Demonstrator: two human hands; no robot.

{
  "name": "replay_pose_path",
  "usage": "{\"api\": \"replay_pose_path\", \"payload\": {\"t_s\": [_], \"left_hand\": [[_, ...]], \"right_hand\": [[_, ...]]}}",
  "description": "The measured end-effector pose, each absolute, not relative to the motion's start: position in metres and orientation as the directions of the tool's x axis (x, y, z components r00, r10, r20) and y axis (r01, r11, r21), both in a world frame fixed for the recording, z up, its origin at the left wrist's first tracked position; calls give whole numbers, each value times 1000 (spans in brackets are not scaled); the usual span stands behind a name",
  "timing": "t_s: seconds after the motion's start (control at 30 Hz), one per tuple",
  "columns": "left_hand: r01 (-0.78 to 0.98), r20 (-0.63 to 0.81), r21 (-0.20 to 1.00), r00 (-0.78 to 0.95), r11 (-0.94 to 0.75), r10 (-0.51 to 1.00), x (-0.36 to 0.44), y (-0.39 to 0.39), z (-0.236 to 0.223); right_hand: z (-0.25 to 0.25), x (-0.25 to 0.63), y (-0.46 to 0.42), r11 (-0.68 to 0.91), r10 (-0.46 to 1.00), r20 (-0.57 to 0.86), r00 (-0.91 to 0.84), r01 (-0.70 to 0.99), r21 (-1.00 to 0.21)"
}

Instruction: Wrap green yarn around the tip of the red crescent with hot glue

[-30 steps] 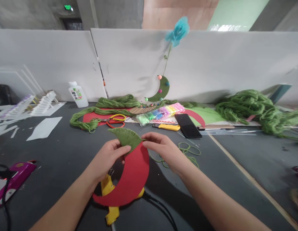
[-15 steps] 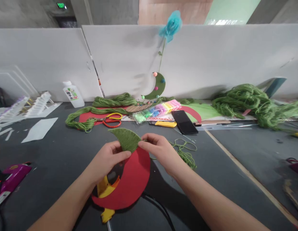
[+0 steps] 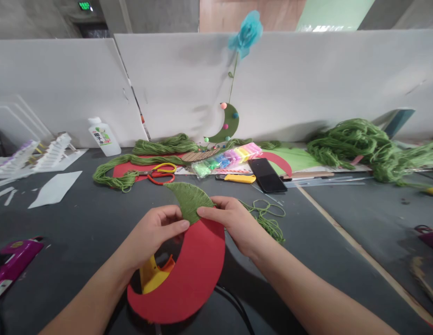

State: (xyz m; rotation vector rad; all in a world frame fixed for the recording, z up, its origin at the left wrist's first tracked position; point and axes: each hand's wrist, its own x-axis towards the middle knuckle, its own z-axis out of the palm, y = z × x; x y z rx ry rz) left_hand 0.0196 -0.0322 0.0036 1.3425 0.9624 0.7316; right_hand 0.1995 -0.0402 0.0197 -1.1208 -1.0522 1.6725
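A red crescent-shaped cutout [image 3: 192, 270] is held up in front of me, its upper tip wrapped in green yarn [image 3: 190, 200]. My left hand [image 3: 160, 232] pinches its inner edge, the thumb at the border between yarn and red. On the outer edge, my right hand [image 3: 230, 221] grips the wrapped part with its thumb in front; the fingers behind are partly hidden. Loose green yarn [image 3: 268, 223] lies on the table beyond my right hand. Behind the crescent, partly covered, is a yellow tool [image 3: 152, 277] that looks like a glue gun.
Scissors [image 3: 162, 172], a yellow cutter knife [image 3: 239, 178], a phone [image 3: 268, 175] and a bag of coloured pompoms [image 3: 226, 160] lie at the back. A white bottle [image 3: 104, 137] stands left of them. Green yarn skeins [image 3: 349, 144] are heaped right. A purple glue gun [image 3: 21, 260] lies left.
The red crescent has come slightly closer and to the right, its lower end now covering more of the yellow tool. My right thumb lies further over the green wrapping.
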Motion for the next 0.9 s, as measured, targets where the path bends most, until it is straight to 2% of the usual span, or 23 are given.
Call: {"api": "replay_pose_path", "payload": {"t_s": [0.07, 0.2, 0.47, 0.7, 0.9], "left_hand": [[60, -159, 987, 467, 149, 870, 20, -33, 3], [0, -157, 985, 428, 174, 890, 23, -34, 1], [-26, -125, 989, 352, 143, 928, 23, -34, 4], [34, -130, 991, 460, 129, 878, 17, -32, 2], [32, -89, 996, 441, 83, 893, 17, -31, 2]], "right_hand": [[20, 198, -42, -274, 940, -226, -254, -171, -947], [22, 195, -45, -143, 963, -130, -237, -37, -989], [28, 204, -43, -59, 983, -59, -174, 3, -998], [25, 210, -39, -61, 986, -37, -162, -144, -988], [21, 213, -35, -65, 990, -42, -132, -175, -982]]}}
